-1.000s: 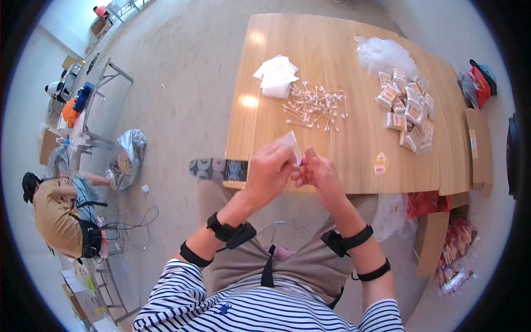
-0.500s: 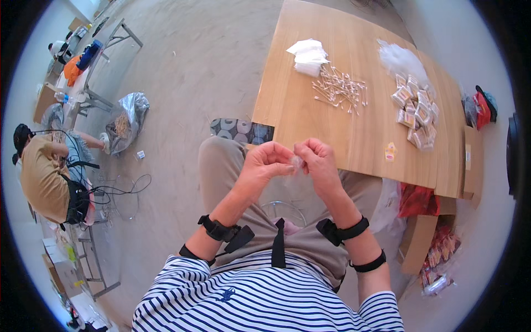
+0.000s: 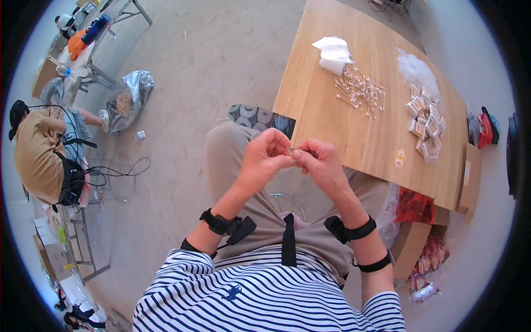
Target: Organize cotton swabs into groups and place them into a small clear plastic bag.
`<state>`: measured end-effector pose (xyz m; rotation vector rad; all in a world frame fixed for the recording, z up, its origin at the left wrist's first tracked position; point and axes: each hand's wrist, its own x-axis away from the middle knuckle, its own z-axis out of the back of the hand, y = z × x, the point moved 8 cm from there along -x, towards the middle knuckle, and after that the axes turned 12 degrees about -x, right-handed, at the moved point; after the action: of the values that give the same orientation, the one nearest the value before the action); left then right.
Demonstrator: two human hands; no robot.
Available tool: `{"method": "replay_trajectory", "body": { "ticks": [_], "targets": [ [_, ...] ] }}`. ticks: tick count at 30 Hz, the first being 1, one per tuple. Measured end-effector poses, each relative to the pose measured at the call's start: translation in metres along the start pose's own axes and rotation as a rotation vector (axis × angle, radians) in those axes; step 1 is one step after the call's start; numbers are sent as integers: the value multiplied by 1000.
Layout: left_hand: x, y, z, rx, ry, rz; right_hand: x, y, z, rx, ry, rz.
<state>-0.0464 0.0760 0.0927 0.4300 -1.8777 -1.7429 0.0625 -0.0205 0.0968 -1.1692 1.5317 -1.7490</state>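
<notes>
Above my lap, at the near edge of the table, my left hand (image 3: 270,156) and my right hand (image 3: 318,160) meet at the fingertips. Thumb and forefinger of each are pinched together. A small piece of thin clear plastic is between them, now almost wholly hidden by the fingers. On the wooden table (image 3: 321,119) beyond lie many loose cotton swabs (image 3: 359,91) and a stack of white translucent bags (image 3: 334,55). Farther right are a heap of small wrapped boxes (image 3: 426,123) and a pile of clear plastic bags (image 3: 417,72). A small yellow and white card (image 3: 400,159) lies nearer me.
Below the table's right side are a red plastic bag (image 3: 416,205) and an open cardboard box (image 3: 412,246). A patterned stool seat (image 3: 260,118) stands by the table corner. On the left sits another person (image 3: 41,155), near a plastic sack (image 3: 133,99) and cables (image 3: 119,169).
My view has shifted, so the table sits farther right. My fingertips remain together; the clear plastic that showed between them is now mostly covered. The things on the table have not moved.
</notes>
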Motion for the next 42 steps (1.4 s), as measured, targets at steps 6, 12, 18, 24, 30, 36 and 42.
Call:
{"method": "replay_trajectory", "body": {
  "ticks": [6,12,18,24,30,36,42],
  "targets": [
    [1,-13,20,100,121,-28,-4,-10,-11,215,50,234],
    [11,17,28,-387,337,-223,-10,-6,-18,84,51,192],
    [13,5,24,-351,300,-178,-13,7,-27,-16,9,64],
    [8,-27,22,171,176,16,-10,-3,-29,196,20,209],
    [14,22,13,-449,297,-245,-11,5,-22,211,115,285],
    [24,1,43,-331,419,-162,-13,6,-17,-94,124,50],
    [30,-55,35,463,261,322,-15,-2,-28,-298,25,132]
  ]
}}
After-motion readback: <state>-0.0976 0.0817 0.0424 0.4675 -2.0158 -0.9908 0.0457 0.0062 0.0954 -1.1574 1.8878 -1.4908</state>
